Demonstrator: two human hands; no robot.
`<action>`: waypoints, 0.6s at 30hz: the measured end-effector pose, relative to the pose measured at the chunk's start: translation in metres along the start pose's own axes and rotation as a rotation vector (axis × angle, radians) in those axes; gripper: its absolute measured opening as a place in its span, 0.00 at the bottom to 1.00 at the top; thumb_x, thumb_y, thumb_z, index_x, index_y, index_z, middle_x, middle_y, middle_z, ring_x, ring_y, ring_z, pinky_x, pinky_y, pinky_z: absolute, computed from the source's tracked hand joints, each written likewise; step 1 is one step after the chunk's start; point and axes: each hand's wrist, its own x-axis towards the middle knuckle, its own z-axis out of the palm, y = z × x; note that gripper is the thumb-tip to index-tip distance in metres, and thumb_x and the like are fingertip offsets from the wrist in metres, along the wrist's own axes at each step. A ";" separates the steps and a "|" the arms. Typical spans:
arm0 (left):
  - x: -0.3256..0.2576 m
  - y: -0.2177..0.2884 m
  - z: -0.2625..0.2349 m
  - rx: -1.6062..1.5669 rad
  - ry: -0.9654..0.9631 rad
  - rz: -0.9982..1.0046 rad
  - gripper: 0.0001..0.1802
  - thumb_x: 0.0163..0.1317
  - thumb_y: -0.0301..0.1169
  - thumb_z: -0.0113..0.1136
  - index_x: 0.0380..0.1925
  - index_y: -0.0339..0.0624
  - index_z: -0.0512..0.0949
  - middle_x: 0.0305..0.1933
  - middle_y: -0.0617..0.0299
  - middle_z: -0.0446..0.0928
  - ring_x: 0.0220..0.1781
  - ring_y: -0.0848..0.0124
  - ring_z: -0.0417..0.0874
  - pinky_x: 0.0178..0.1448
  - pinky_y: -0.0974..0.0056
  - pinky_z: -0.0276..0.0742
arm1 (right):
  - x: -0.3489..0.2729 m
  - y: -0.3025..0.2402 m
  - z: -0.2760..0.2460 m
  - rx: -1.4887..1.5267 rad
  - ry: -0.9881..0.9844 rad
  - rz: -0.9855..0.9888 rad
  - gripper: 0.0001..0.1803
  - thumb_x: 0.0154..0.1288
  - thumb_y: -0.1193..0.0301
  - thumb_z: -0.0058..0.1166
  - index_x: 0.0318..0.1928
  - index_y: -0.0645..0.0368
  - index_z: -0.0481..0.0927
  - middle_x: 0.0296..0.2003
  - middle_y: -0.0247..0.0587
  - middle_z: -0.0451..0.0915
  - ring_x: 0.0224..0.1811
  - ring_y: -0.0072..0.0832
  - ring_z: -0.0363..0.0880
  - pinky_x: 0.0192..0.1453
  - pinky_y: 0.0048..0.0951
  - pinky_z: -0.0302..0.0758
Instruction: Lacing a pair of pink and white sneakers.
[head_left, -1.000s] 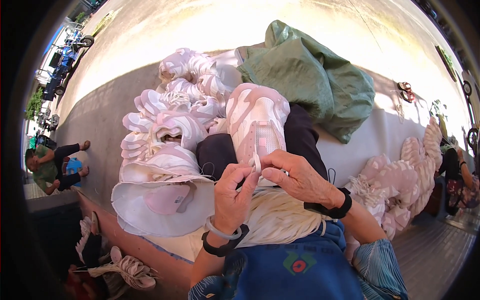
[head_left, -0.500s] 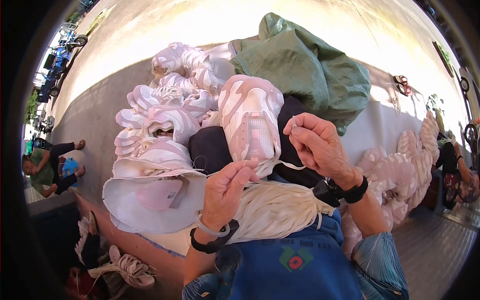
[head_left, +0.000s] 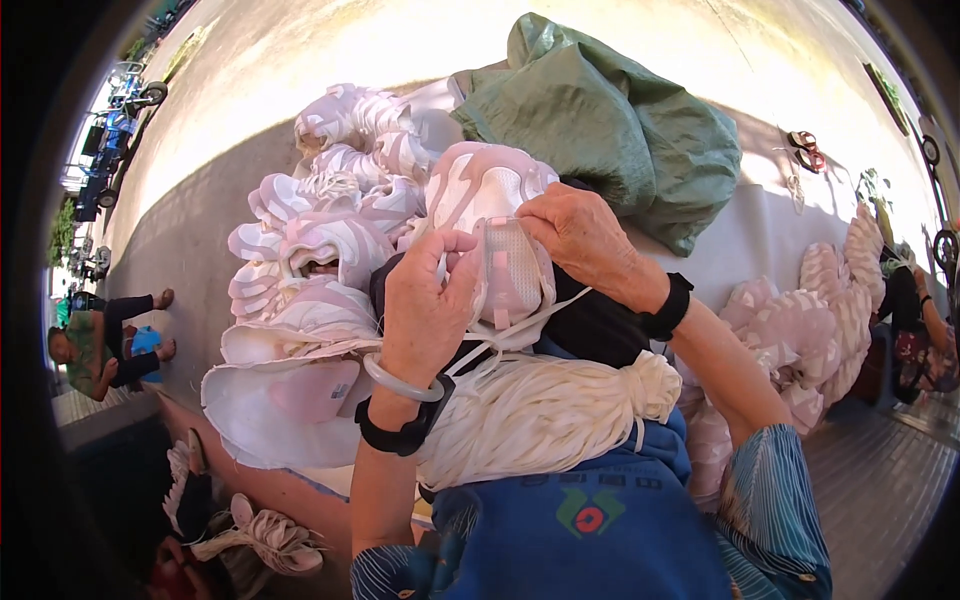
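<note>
A pink and white shoe upper [head_left: 515,285] lies over my dark-clad lap, its mesh tongue toward me. My left hand [head_left: 428,300] is closed, thumb and fingers pinching the left edge of its lacing opening. At the top of the opening, on the right side, my right hand [head_left: 590,240] is closed in a pinch; its fingertips hide the lace end. A cream shoelace [head_left: 540,315] runs from below the tongue up toward the right hand. Just below, across my blue apron [head_left: 590,540], rests a thick bundle of cream laces [head_left: 560,410].
Stacked pink and white uppers [head_left: 335,240] stand at the left, and more uppers [head_left: 790,320] at the right. A green woven sack [head_left: 610,130] lies beyond. Red sandals [head_left: 806,150] are on the ground. A person [head_left: 100,345] sits far left; another person [head_left: 915,320] is far right.
My right hand has moved left and down onto the upper's lacing edge from beside it, where it held a lace tip. My left hand has risen to the opening's left edge.
</note>
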 end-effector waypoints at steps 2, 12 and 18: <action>0.017 -0.009 0.011 0.099 0.015 0.011 0.08 0.64 0.27 0.59 0.41 0.35 0.78 0.29 0.62 0.75 0.30 0.69 0.76 0.37 0.63 0.75 | 0.004 0.001 0.007 0.099 -0.015 0.071 0.10 0.64 0.69 0.53 0.34 0.62 0.83 0.33 0.52 0.82 0.37 0.49 0.81 0.43 0.44 0.77; 0.044 -0.035 0.038 0.311 -0.006 0.062 0.09 0.57 0.27 0.64 0.35 0.37 0.75 0.35 0.53 0.78 0.36 0.60 0.81 0.41 0.58 0.76 | 0.000 0.009 0.016 0.074 0.024 0.095 0.09 0.64 0.69 0.53 0.35 0.62 0.80 0.34 0.49 0.79 0.36 0.49 0.80 0.42 0.45 0.76; 0.046 -0.035 0.039 0.254 -0.040 0.070 0.12 0.54 0.28 0.66 0.37 0.37 0.75 0.36 0.52 0.77 0.38 0.58 0.81 0.43 0.58 0.77 | 0.003 0.006 0.017 0.006 0.015 0.053 0.09 0.65 0.69 0.52 0.34 0.64 0.76 0.34 0.50 0.78 0.35 0.49 0.80 0.38 0.44 0.78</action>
